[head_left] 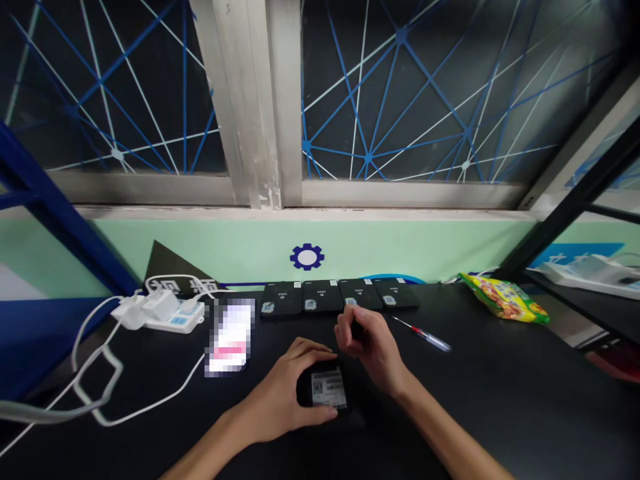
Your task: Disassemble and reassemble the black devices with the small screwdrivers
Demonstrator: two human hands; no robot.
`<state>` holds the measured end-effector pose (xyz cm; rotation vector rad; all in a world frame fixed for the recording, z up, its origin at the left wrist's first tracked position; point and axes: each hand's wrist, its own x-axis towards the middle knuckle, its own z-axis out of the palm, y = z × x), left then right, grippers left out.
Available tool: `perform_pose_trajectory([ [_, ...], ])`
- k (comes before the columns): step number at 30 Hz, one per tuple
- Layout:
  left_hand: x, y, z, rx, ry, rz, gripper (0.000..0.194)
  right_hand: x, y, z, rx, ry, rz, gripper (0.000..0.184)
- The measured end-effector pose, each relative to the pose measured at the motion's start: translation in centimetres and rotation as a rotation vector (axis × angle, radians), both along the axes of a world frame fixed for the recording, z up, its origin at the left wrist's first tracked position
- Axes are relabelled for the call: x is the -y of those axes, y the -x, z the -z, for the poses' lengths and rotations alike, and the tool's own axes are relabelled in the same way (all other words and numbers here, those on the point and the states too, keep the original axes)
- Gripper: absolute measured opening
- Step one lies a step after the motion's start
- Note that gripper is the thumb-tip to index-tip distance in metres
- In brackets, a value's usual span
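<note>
A small black rectangular device [327,381] lies on the black tabletop, a white printed label with a square code facing up. My left hand [293,390] grips it from the left, fingers along its far edge and thumb at the near edge. Just above and right of the device, my right hand [367,340] is raised with its fingers curled together. A dark patch shows inside those fingers; whether it is an object or shadow I cannot make out. To the right lies a screwdriver [431,339] with a clear handle and a red collar.
Several flat black boxes [281,298] stand in a row along the wall. At left are a phone with a blurred screen [231,337], a white power strip [183,319] and loose white cables [145,410]. A yellow-green snack bag [505,300] lies at back right.
</note>
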<state>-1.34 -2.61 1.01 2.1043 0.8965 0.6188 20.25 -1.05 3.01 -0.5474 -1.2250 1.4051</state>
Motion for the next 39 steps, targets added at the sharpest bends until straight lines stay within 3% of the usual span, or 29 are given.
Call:
perform_pose_trajectory([
  [6, -0.08, 0.05, -0.27, -0.018, 0.009, -0.027, 0.048, 0.20, -0.16, -0.24, -0.022, 0.029, -0.044, 0.026],
  [9, -0.22, 0.20, -0.20, -0.036, -0.004, -0.053, 0.042, 0.16, -0.26, -0.27, -0.046, 0.006, 0.010, 0.020],
  [13, -0.30, 0.20, -0.05, -0.033, -0.038, -0.057, 0.041, -0.18, -0.60, -0.16, -0.021, -0.011, 0.052, 0.022],
  [19, -0.23, 0.07, -0.11, -0.037, -0.027, -0.067, 0.041, -0.14, -0.73, -0.09, -0.054, 0.048, -0.054, 0.024],
  [27, -0.26, 0.20, -0.13, -0.046, -0.019, -0.066, 0.043, 0.02, -0.30, -0.30, -0.141, 0.141, -0.148, 0.050],
  [29, -0.29, 0.22, -0.11, -0.049, -0.027, -0.062, 0.042, -0.03, -0.41, -0.36, -0.171, 0.136, -0.159, 0.048],
  [34, -0.32, 0.27, -0.02, -0.050, -0.039, -0.051, 0.040, -0.12, -0.59, -0.12, -0.197, 0.116, -0.141, 0.014],
  [36, -0.30, 0.27, -0.07, -0.047, -0.030, -0.054, 0.033, -0.18, -0.63, -0.06, -0.181, 0.093, -0.119, 0.013],
  [39, -0.29, 0.25, -0.19, -0.043, -0.022, -0.049, 0.028, -0.25, -0.77, -0.25, -0.135, 0.055, -0.089, 0.027],
])
